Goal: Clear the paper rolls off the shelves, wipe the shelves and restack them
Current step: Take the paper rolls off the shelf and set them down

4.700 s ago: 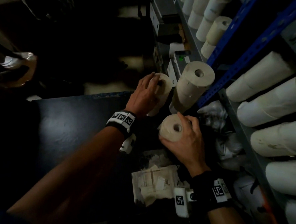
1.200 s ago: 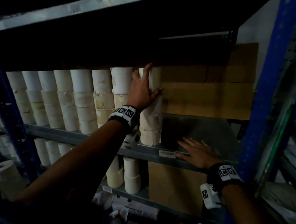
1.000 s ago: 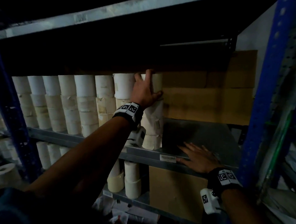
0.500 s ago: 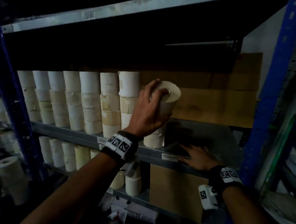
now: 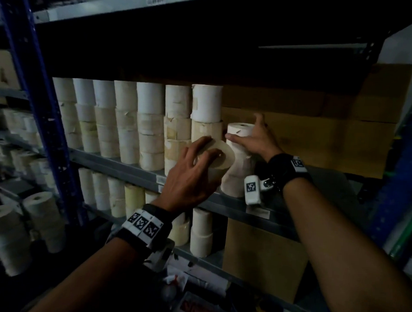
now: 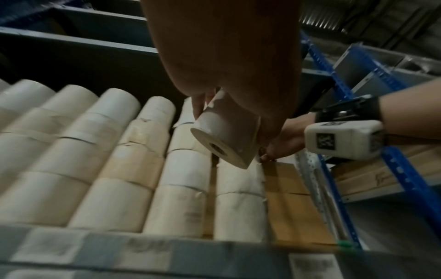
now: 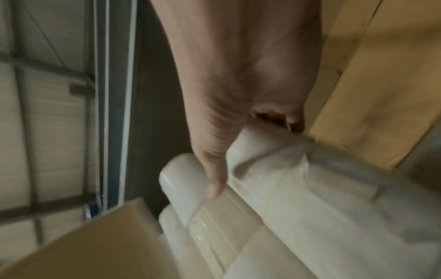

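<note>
Several stacks of cream and white paper rolls (image 5: pixel 149 124) stand upright along the grey middle shelf (image 5: pixel 118 168). My left hand (image 5: pixel 200 155) grips one loose paper roll (image 5: pixel 220 161) by its end, tilted, just in front of the shelf edge. In the left wrist view this roll (image 6: pixel 226 139) shows its core hole and hangs above the stacks. My right hand (image 5: pixel 245 136) grips the top roll (image 5: pixel 239 131) of the shorter rightmost stack, thumb in front, fingers behind. In the right wrist view the thumb (image 7: pixel 214 181) lies along that blurred roll (image 7: pixel 267 154).
Brown cardboard boxes (image 5: pixel 320 138) fill the shelf's back and right. The lower shelf holds more rolls (image 5: pixel 201 232) and another box (image 5: pixel 261 256). Blue uprights (image 5: pixel 34 94) frame the bay. Further rolls (image 5: pixel 7 236) are stacked low on the left. The upper shelf (image 5: pixel 160 3) hangs close overhead.
My left hand has brought its roll down and toward me, off the rightmost stack. My right hand has left the bare shelf surface and taken hold of that stack's top roll.
</note>
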